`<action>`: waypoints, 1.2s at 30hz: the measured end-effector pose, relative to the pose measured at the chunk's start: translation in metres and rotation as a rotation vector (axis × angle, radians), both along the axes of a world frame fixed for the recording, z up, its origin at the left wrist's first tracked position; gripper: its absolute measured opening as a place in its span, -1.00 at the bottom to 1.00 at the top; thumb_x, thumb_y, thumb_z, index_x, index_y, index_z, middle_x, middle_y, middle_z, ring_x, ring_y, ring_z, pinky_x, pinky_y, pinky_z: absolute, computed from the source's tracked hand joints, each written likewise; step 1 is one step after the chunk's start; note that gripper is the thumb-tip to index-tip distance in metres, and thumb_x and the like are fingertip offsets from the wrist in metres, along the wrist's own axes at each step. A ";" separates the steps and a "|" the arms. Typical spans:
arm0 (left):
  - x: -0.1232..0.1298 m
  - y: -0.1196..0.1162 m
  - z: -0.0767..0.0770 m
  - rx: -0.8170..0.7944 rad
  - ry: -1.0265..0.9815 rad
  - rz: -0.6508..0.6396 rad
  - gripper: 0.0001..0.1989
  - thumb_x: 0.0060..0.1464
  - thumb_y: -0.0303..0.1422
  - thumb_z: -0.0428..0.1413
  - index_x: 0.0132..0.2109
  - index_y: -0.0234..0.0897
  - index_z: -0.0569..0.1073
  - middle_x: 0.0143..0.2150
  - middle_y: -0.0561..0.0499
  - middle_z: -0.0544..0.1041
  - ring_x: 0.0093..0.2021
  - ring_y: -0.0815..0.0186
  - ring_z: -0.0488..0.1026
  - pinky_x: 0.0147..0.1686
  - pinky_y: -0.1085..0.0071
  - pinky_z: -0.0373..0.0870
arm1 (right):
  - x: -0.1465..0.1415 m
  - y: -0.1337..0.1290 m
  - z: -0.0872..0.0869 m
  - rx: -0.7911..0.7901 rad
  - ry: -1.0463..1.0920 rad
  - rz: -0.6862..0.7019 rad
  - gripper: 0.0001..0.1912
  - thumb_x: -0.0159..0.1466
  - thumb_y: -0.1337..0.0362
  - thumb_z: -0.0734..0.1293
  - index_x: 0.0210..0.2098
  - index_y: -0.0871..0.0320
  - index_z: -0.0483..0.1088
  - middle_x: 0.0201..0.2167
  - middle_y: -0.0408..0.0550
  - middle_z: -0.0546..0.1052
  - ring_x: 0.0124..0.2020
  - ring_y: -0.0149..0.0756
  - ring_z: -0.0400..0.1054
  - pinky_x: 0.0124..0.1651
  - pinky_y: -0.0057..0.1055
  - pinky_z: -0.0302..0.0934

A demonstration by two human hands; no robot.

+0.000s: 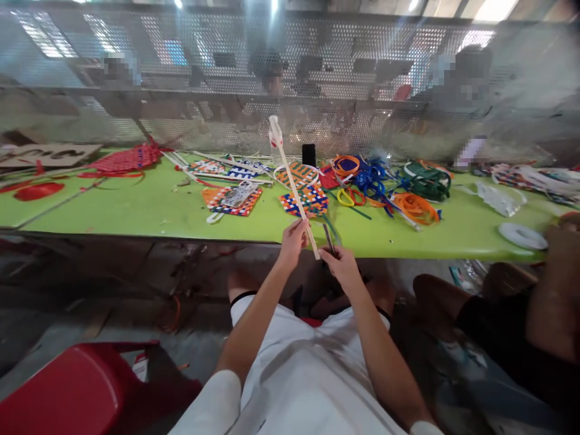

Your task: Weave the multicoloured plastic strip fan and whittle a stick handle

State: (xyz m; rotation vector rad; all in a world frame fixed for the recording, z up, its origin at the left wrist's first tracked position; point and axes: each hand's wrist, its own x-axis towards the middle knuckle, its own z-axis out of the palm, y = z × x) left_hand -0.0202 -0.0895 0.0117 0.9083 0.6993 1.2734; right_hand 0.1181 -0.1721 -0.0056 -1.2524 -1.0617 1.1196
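Observation:
My left hand (293,243) is closed around a long, narrow bundle of pale flat strips (291,172), which slants up and away over the table. My right hand (343,266) grips a thin dark tool (328,237), its end pointing upward; its exact kind is not clear. The right thumb is close to the lower end of the strips, and I cannot tell whether it touches them. Behind the strips lies a checkered woven piece (312,202) in blue, orange and white. Left of it is another woven piece (233,199) with a clear packet (240,193) on top.
Yellow-and-red-handled scissors (347,197), an orange strip coil (414,206), blue strips (369,175) and a white roll (522,235) lie on the green table (149,208). A red stool (67,386) stands lower left. Another person's leg (441,296) is at the right.

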 end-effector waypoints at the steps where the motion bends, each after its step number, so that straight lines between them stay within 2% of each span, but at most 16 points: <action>1: 0.000 -0.001 0.000 0.008 -0.014 0.000 -0.56 0.05 -0.08 0.33 -0.03 -0.29 0.60 -0.44 0.16 0.29 -0.60 0.56 -0.05 -0.59 0.48 -0.12 | 0.000 0.000 0.000 0.033 -0.038 -0.027 -0.59 0.10 -0.11 0.53 -0.29 0.07 0.56 -0.66 -0.22 0.29 -0.67 -0.41 0.10 -0.66 -0.41 -0.06; 4: 0.001 -0.002 -0.002 0.037 -0.034 0.005 -0.57 0.10 -0.09 0.31 0.01 -0.28 0.59 -0.47 0.18 0.25 -0.60 0.55 -0.06 -0.59 0.49 -0.13 | -0.001 -0.003 -0.003 0.126 -0.145 -0.060 -0.66 0.13 -0.03 0.53 -0.26 0.09 0.60 -0.44 -0.08 0.54 -0.46 -0.31 0.36 -0.43 -0.36 0.27; 7: -0.004 -0.006 -0.005 0.077 0.110 -0.010 -0.57 0.19 -0.04 0.23 0.01 -0.29 0.59 -0.43 0.12 0.36 -0.60 0.52 0.00 -0.59 0.48 -0.08 | 0.001 -0.007 -0.009 0.162 -0.213 -0.084 -0.67 0.14 0.01 0.52 -0.23 0.12 0.61 -0.34 -0.07 0.61 -0.34 -0.26 0.43 -0.22 -0.32 0.34; 10: -0.020 -0.021 -0.004 0.233 0.552 0.010 -0.48 0.29 0.07 0.09 -0.17 -0.34 0.63 -0.43 0.00 0.46 -0.55 0.40 0.23 -0.51 0.42 0.14 | 0.010 -0.009 -0.011 0.200 -0.337 -0.171 -0.66 0.22 0.00 0.44 -0.22 0.15 0.59 -0.37 -0.09 0.58 -0.34 -0.27 0.40 -0.22 -0.35 0.29; 12: -0.035 -0.037 0.001 0.480 0.890 0.194 -0.48 0.34 0.05 0.05 -0.18 -0.32 0.66 -0.29 -0.13 0.57 -0.33 0.25 0.45 -0.26 0.36 0.34 | 0.019 -0.011 -0.008 0.219 -0.429 -0.192 -0.65 0.26 -0.01 0.39 -0.20 0.15 0.57 -0.37 -0.09 0.57 -0.33 -0.26 0.38 -0.23 -0.36 0.25; 13: -0.042 -0.046 0.006 0.602 1.031 0.304 -0.52 0.36 0.01 0.04 -0.09 -0.28 0.67 -0.15 -0.19 0.61 -0.17 0.17 0.50 -0.10 0.30 0.37 | 0.024 -0.012 -0.005 0.220 -0.461 -0.187 -0.65 0.28 -0.01 0.37 -0.19 0.15 0.56 -0.37 -0.09 0.56 -0.32 -0.25 0.37 -0.23 -0.36 0.25; 15: -0.053 -0.062 0.016 0.804 1.272 0.406 -0.58 0.37 -0.08 0.06 0.17 -0.18 0.60 0.15 -0.26 0.57 0.17 -0.01 0.43 0.19 0.13 0.25 | 0.034 -0.014 0.003 0.216 -0.504 -0.154 -0.66 0.30 -0.01 0.34 -0.19 0.13 0.54 -0.39 -0.09 0.55 -0.32 -0.23 0.37 -0.22 -0.34 0.25; 17: -0.059 -0.073 0.027 0.906 1.452 0.422 -0.54 0.38 -0.19 0.08 0.35 -0.07 0.45 0.37 -0.25 0.41 0.35 -0.08 0.29 0.33 -0.05 0.06 | 0.040 -0.017 0.009 0.220 -0.521 -0.123 -0.68 0.31 0.00 0.33 -0.20 0.12 0.53 -0.38 -0.09 0.55 -0.32 -0.22 0.38 -0.17 -0.31 0.26; 18: -0.061 -0.076 0.030 0.941 1.515 0.405 -0.51 0.37 -0.22 0.09 0.39 -0.06 0.39 0.41 -0.25 0.36 0.40 -0.10 0.24 0.36 -0.11 -0.02 | 0.043 -0.018 0.011 0.227 -0.529 -0.108 -0.69 0.32 0.01 0.33 -0.20 0.12 0.52 -0.37 -0.08 0.55 -0.31 -0.21 0.39 -0.15 -0.30 0.27; 20: -0.061 -0.078 0.035 0.977 1.587 0.370 -0.52 0.37 -0.24 0.08 0.38 -0.11 0.39 0.40 -0.29 0.38 0.42 -0.11 0.23 0.38 -0.18 -0.11 | 0.046 -0.019 0.012 0.246 -0.547 -0.083 -0.72 0.34 0.03 0.32 -0.19 0.10 0.51 -0.32 -0.06 0.56 -0.27 -0.18 0.42 -0.11 -0.27 0.29; 22: -0.059 -0.078 0.035 0.974 1.614 0.326 -0.59 0.40 -0.23 0.05 0.30 -0.15 0.47 0.28 -0.29 0.50 0.34 -0.10 0.33 0.37 -0.20 -0.09 | 0.049 -0.020 0.011 0.286 -0.594 -0.052 -0.75 0.37 0.06 0.30 -0.18 0.08 0.49 -0.26 -0.03 0.58 -0.19 -0.14 0.45 -0.05 -0.24 0.31; 24: -0.055 -0.076 0.031 0.950 1.613 0.247 -0.65 0.42 -0.26 0.00 0.22 -0.17 0.52 0.14 -0.25 0.59 0.22 -0.05 0.44 0.33 -0.15 0.01 | 0.051 -0.020 0.011 0.346 -0.662 -0.020 -0.78 0.41 0.10 0.27 -0.18 0.07 0.47 -0.21 0.01 0.57 -0.11 -0.09 0.46 0.01 -0.21 0.31; 29: -0.047 -0.074 0.011 0.779 1.495 -0.085 -0.69 0.40 -0.37 -0.02 0.04 -0.23 0.61 -0.04 -0.16 0.67 -0.02 0.07 0.58 0.05 0.15 0.33 | 0.055 -0.024 0.012 0.422 -0.815 0.081 -0.77 0.48 0.17 0.20 -0.13 0.07 0.47 -0.12 0.07 0.56 -0.05 -0.09 0.46 0.08 -0.19 0.31; 32: -0.048 -0.075 -0.008 0.575 1.260 -0.173 -0.71 0.37 -0.36 0.00 -0.09 -0.25 0.64 -0.13 -0.12 0.67 -0.16 0.17 0.58 -0.18 0.32 0.36 | 0.057 -0.033 0.006 0.392 -0.851 -0.048 -0.70 0.48 0.08 0.22 0.01 0.05 0.50 0.00 0.11 0.55 0.04 -0.07 0.47 0.09 -0.22 0.33; 34: -0.048 -0.078 -0.021 0.401 1.033 -0.177 -0.70 0.37 -0.27 0.04 -0.09 -0.28 0.65 -0.26 -0.09 0.65 -0.29 0.26 0.54 -0.29 0.41 0.35 | 0.056 -0.040 -0.004 0.357 -0.837 -0.176 -0.63 0.47 0.01 0.25 0.11 0.03 0.50 0.04 0.10 0.56 0.09 -0.06 0.47 0.10 -0.23 0.34; 36: -0.048 -0.082 -0.032 0.222 0.812 -0.175 -0.63 0.34 -0.14 0.09 -0.06 -0.32 0.65 -0.36 -0.04 0.58 -0.42 0.35 0.46 -0.41 0.47 0.31 | 0.053 -0.047 -0.020 0.335 -0.774 -0.257 -0.62 0.48 0.00 0.24 0.10 0.04 0.51 0.00 0.06 0.60 0.04 -0.10 0.51 0.08 -0.24 0.36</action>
